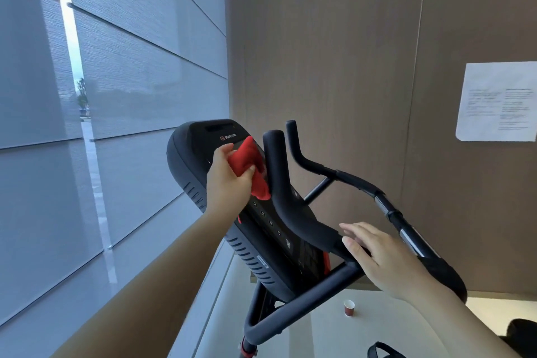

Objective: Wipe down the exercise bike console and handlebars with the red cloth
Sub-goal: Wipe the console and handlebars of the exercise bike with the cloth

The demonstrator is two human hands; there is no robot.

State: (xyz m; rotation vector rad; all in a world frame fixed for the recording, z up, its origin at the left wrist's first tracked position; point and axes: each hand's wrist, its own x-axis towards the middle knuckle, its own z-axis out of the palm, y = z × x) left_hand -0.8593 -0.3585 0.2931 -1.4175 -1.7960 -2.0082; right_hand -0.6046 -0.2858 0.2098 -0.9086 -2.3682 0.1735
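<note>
The black exercise bike console point(197, 148) tilts across the middle of the view, its screen face turned to the right. My left hand point(229, 180) presses a bunched red cloth point(252, 166) against the upper part of that face. Black handlebars point(279, 183) curve up just right of the cloth, and a second bar point(348, 177) runs off to the right. My right hand point(380, 259) rests flat on the lower handlebar near the console's bottom end, fingers spread and holding nothing.
A small red paper cup point(349, 307) stands on the pale floor below the bars. Window blinds point(116, 96) fill the left side. A brown wall panel with a taped paper sheet point(497, 102) stands behind the bike.
</note>
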